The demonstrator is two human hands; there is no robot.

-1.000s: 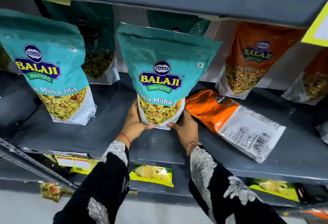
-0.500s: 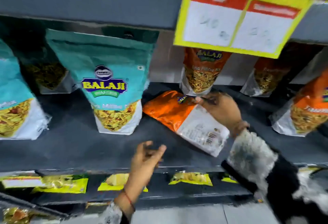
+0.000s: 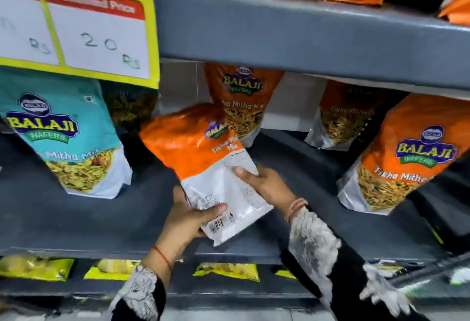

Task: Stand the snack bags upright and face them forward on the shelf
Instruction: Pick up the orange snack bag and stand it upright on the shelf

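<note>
Orange bag, back showing, tilts top up-left, gripped by left hand and right hand.

Black sleeves with grey-white leaf print, thin red thread on left wrist, bangles on right wrist.

At ten o'clock we saw a yellow price card hanging from the upper shelf's edge, with red headers, white panels and a handwritten "20 Rs". From six to eight o'clock, yellow packets lay in a row on the lower tier. At six o'clock we glimpsed a strip of pale floor.
</note>
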